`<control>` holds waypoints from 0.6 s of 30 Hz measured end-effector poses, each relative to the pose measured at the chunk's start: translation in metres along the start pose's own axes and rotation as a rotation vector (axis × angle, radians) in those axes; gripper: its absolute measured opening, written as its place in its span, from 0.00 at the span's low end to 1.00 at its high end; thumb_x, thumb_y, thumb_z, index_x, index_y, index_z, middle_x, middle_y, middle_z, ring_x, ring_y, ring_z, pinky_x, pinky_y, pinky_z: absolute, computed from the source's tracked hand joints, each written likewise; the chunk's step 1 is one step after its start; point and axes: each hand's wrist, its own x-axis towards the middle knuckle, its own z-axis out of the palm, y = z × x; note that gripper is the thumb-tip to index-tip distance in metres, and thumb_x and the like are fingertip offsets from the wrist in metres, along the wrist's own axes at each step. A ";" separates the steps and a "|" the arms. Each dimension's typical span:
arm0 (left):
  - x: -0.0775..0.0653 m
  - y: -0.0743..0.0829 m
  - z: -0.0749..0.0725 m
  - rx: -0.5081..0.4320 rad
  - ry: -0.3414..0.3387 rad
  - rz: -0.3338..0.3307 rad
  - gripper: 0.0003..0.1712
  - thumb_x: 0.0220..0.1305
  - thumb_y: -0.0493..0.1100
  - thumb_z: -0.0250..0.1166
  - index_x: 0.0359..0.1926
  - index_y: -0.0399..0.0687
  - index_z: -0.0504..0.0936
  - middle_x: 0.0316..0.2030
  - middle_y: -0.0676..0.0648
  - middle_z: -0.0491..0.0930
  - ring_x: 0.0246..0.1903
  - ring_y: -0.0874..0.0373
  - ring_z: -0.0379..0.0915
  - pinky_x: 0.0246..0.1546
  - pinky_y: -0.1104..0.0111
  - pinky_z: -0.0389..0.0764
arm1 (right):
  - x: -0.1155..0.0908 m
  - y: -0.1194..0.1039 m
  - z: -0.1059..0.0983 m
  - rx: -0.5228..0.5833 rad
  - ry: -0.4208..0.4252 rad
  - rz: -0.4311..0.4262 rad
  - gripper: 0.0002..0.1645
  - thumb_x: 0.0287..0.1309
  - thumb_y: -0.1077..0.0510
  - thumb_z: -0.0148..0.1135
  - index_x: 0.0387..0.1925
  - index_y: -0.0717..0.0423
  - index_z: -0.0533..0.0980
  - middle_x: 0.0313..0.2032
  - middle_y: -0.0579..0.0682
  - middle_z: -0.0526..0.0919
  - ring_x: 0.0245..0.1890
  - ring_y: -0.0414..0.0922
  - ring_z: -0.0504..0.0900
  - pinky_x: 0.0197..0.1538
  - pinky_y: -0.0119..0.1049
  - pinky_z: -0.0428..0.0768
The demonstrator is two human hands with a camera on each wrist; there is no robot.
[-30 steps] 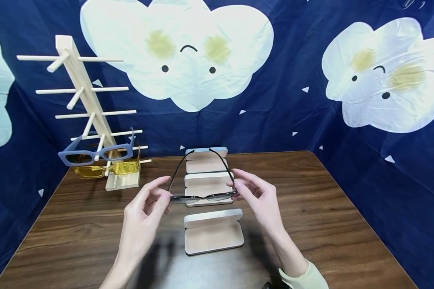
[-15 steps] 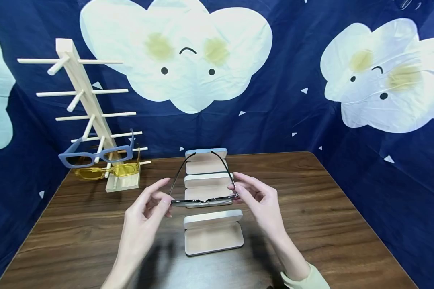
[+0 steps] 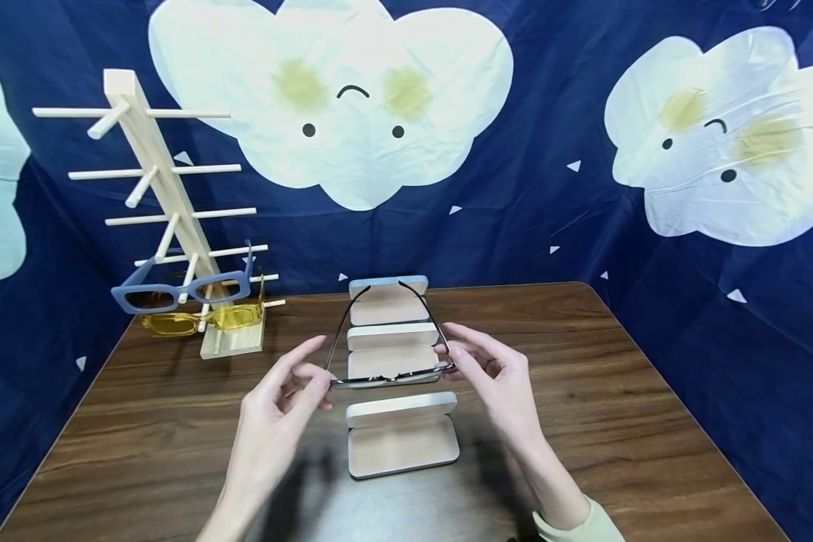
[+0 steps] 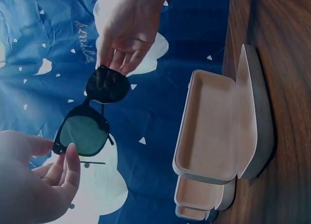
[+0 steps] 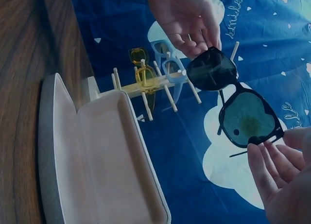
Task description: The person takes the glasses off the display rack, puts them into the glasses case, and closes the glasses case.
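A pair of black-framed sunglasses (image 3: 416, 373) with dark green lenses is held up above the table, its temples unfolded and pointing away toward the back. My left hand (image 3: 271, 421) pinches the left corner of the frame between thumb and fingers. At the opposite corner, my right hand (image 3: 497, 388) pinches the frame by its hinge. Both lenses show in the left wrist view, where the sunglasses (image 4: 85, 135) hang between the two hands. Below and in front of them lies an opened glasses case (image 3: 403, 446) with a beige lining, touched by neither hand.
Two more opened cases stand in line behind, a middle one (image 3: 393, 336) and a far one (image 3: 388, 312). At the back left, a wooden peg stand (image 3: 165, 177) carries blue-framed glasses (image 3: 150, 298) and yellow glasses (image 3: 237, 316). A blue cloud-print cloth (image 3: 549, 203) encloses the wooden table (image 3: 583, 391).
Both hands and the sunglasses have shifted slightly to the right and a little lower. The frame has tilted, so its front now appears nearly edge-on in the head view.
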 end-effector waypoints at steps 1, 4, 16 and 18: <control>0.000 0.000 0.000 0.003 0.000 0.003 0.25 0.73 0.39 0.64 0.67 0.62 0.77 0.36 0.47 0.86 0.28 0.61 0.84 0.34 0.74 0.82 | 0.000 0.000 0.000 -0.004 0.005 -0.001 0.20 0.71 0.62 0.62 0.62 0.60 0.79 0.44 0.55 0.91 0.41 0.44 0.91 0.43 0.46 0.89; 0.002 -0.001 0.000 0.027 0.012 0.009 0.27 0.72 0.38 0.65 0.68 0.62 0.76 0.36 0.48 0.86 0.29 0.61 0.84 0.35 0.76 0.82 | 0.000 0.000 0.001 -0.015 0.016 0.007 0.20 0.72 0.61 0.61 0.61 0.60 0.79 0.45 0.58 0.91 0.40 0.44 0.91 0.43 0.45 0.89; 0.003 -0.007 0.003 0.068 0.096 0.031 0.26 0.67 0.36 0.69 0.64 0.58 0.82 0.38 0.59 0.85 0.36 0.70 0.83 0.41 0.82 0.81 | -0.003 0.002 0.011 -0.014 0.026 0.006 0.22 0.67 0.66 0.64 0.62 0.62 0.79 0.49 0.66 0.88 0.42 0.39 0.90 0.48 0.42 0.88; 0.003 -0.010 0.005 0.065 0.098 0.047 0.25 0.66 0.35 0.70 0.62 0.56 0.84 0.39 0.58 0.84 0.38 0.72 0.81 0.42 0.83 0.80 | -0.003 0.002 0.011 -0.027 0.030 0.002 0.22 0.66 0.66 0.65 0.61 0.61 0.79 0.49 0.65 0.88 0.42 0.38 0.90 0.48 0.42 0.88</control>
